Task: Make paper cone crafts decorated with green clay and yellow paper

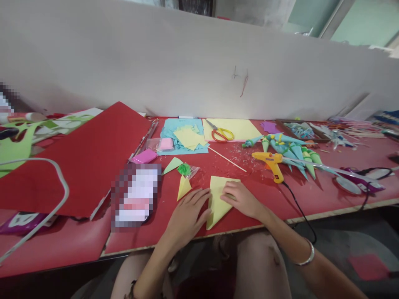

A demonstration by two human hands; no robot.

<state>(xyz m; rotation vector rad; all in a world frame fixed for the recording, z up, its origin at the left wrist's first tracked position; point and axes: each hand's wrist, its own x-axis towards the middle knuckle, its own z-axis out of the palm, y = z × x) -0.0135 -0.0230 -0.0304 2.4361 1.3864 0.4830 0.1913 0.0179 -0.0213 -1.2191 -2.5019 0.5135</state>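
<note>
A sheet of yellow paper (217, 203), folded to a point at its near end, lies near the table's front edge. Along its left side rests my left hand (188, 214), palm down with the fingers stretched out. My right hand (240, 198) has its fingers bent and pressed together on the paper's right part, covering some of it. Just beyond my left hand lie a small yellow paper cone (183, 187), a green crinkled piece (184, 169) and a pale green paper triangle (172, 165).
A yellow glue gun (270, 162) with a black cord lies right, before several paper cones (296, 149). Scissors (222, 132) rest on yellow sheets at the back. A thin stick (227, 159) lies mid-table. Leftward are a phone (137, 195) and a large red board (84, 162).
</note>
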